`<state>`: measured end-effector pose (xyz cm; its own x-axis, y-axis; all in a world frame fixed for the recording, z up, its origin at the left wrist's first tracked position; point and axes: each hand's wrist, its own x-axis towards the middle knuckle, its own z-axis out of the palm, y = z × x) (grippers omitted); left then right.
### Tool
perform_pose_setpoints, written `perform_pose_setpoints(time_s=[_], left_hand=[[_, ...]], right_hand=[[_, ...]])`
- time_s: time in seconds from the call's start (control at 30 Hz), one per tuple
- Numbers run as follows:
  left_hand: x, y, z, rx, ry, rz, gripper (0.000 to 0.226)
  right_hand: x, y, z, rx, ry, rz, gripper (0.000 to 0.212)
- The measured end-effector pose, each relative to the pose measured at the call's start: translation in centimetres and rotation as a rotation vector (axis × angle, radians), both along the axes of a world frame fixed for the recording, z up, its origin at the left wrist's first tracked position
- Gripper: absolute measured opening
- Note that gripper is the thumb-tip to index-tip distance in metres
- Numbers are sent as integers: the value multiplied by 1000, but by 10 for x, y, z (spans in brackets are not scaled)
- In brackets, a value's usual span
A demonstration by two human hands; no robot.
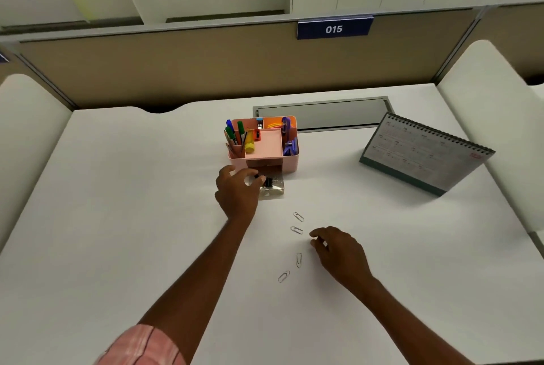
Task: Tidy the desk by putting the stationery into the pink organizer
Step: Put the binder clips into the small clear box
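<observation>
White desk (117,217) (tan cubicle partition (176,70) behind)

White desk (117,217) is carrying everything. Pink organizer (290,163) is standing mid-desk, toward the back. Clear drawer (273,189) is sitting on the desk right at the organizer's lower front opening. Four paper clips (298,216) are lying loose nearer the front edge, none touching. Desk calendar (426,152) is standing tilted at right. Grey hatch (321,113) is lying flush just behind the organizer.
</observation>
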<state>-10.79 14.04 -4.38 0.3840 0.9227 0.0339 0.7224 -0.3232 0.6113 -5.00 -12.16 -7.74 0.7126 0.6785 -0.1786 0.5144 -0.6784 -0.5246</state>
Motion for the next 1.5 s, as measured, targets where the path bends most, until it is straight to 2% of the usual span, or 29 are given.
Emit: perform_pose_setpoints(time_s=[0.17,0.37,0.57,0.67,0.77,0.83,0.93,1.1,1.5], left_hand=[[23,11,-20,-123,131,54,33],[31,10,-37,-166,98,22,29],[28,7,-34,-155,42,-45,40],[15,-12,-23,-66,-33,-35,37],[-9,-35,-21,116,-56,-59,32],[-24,-49,-27,235,-57,-143,27],[-40,-67,-39,287,-60,-314,24],[-41,-75,-58,215,27,-468,39],[-13,-58,-49,90,137,-516,54]], right_hand=[[0,-4,4,7,16,-24,19],[5,-11,1,-2,23,-35,19],[7,-13,-1,-28,23,-28,20],[6,-12,-2,-20,18,-19,20],[5,-11,-3,-4,19,4,20],[3,-10,-6,11,10,23,19],[-1,-11,-13,4,-32,56,17],[-5,-12,-20,0,-80,82,16],[-7,-11,-19,-11,-96,92,15]])
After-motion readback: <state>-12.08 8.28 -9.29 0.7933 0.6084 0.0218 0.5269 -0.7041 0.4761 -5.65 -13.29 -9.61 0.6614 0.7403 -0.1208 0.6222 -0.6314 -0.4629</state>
